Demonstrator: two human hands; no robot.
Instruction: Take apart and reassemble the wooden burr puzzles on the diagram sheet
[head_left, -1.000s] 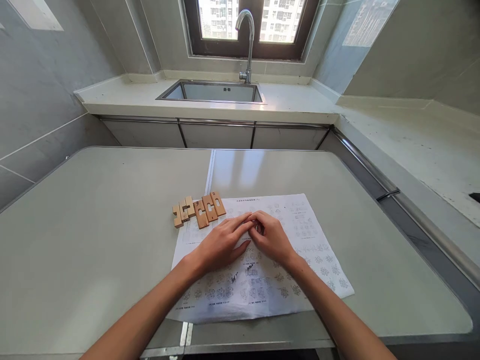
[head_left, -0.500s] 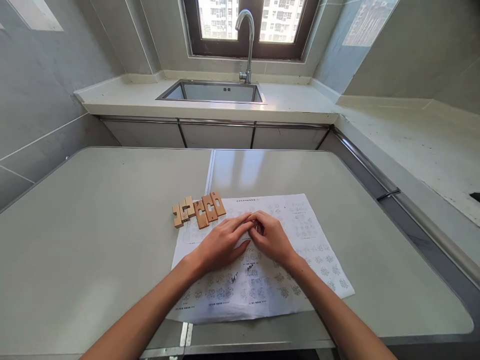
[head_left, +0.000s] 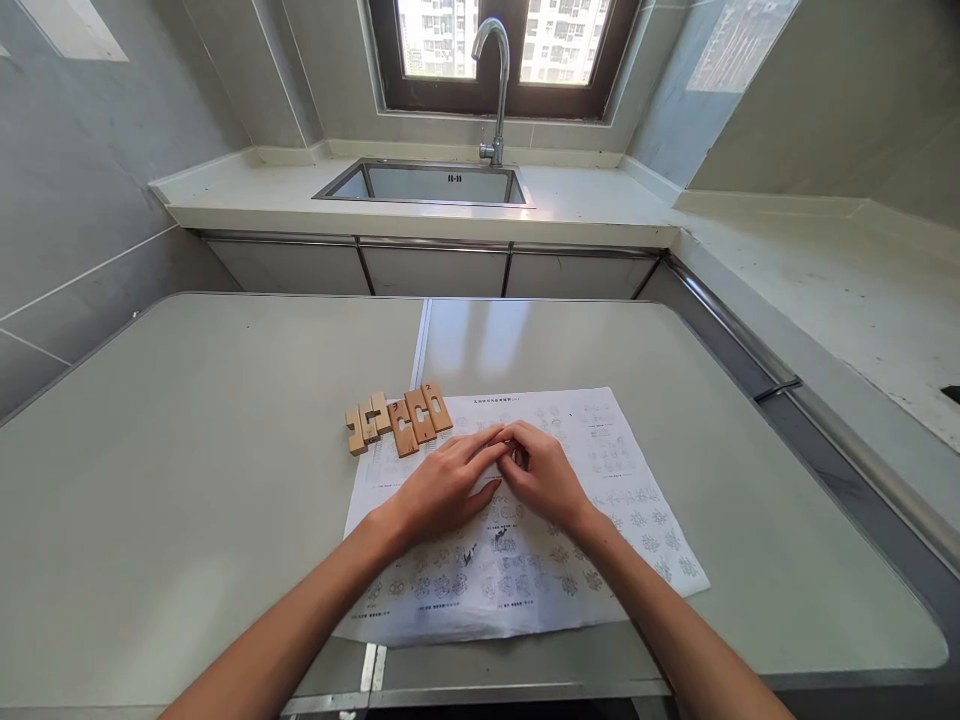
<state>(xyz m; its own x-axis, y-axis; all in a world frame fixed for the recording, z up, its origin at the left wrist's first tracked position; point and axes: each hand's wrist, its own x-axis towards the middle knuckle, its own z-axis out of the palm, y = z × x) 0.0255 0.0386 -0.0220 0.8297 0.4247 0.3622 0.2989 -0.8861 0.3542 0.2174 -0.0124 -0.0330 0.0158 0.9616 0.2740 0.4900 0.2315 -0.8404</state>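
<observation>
My left hand (head_left: 450, 482) lies over a large printed sheet (head_left: 525, 600), fingers stretched forward and thumb apart, with nothing seen in it. Its fingertips meet those of my right hand (head_left: 541, 475), whose fingers are curled in; whatever may be inside them is hidden. Small line drawings and text cover the creased sheet. Just beyond my left hand, at the sheet's upper left corner, several notched wooden puzzle pieces (head_left: 403, 430) lie side by side in a slanted row. The left ones are paler; some of the darker ones bear numbers.
Everything lies on a pale folding table (head_left: 210, 450) with a metal seam (head_left: 421, 340) across it. Behind it are a white counter (head_left: 585, 195), a sink (head_left: 442, 182) and a tall tap (head_left: 501, 90) below a window. Another counter (head_left: 862, 290) runs along the right.
</observation>
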